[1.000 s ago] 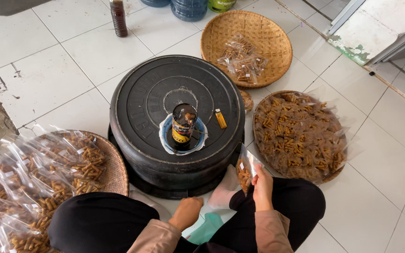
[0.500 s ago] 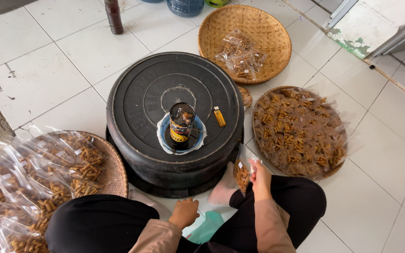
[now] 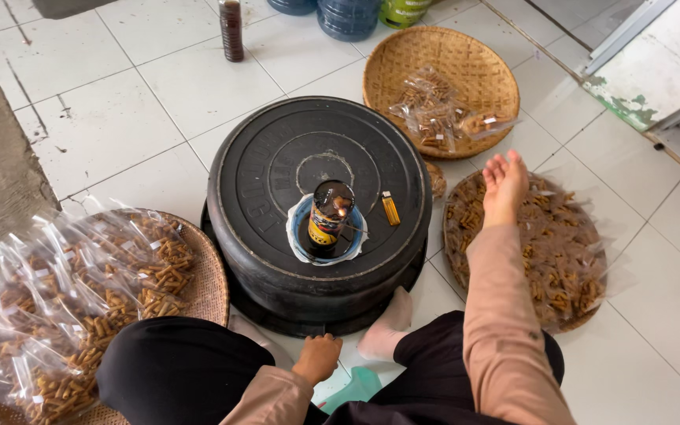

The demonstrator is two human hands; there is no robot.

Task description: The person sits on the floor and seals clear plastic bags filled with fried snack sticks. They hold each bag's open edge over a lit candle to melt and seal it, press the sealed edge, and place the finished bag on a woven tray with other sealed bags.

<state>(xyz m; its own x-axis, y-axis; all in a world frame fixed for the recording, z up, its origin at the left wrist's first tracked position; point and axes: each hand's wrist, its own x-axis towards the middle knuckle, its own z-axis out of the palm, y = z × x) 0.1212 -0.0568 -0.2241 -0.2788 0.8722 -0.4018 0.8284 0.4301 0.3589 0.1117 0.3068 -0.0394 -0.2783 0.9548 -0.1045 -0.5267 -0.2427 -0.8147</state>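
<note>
Snack-stick tray (image 3: 584, 267) at right of frame, our right hand (image 3: 505, 185) reaching over it, fingers spread, empty.
We'd gather sticks gently; left hand (image 3: 318, 358) rests fisted near our lap, apparently empty.

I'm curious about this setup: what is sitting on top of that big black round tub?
On the black tub stands a small blue dish holding a dark bottle with a tiny flame at its top; a yellow lighter lies beside it. The bottle hides the dish's middle.
</note>
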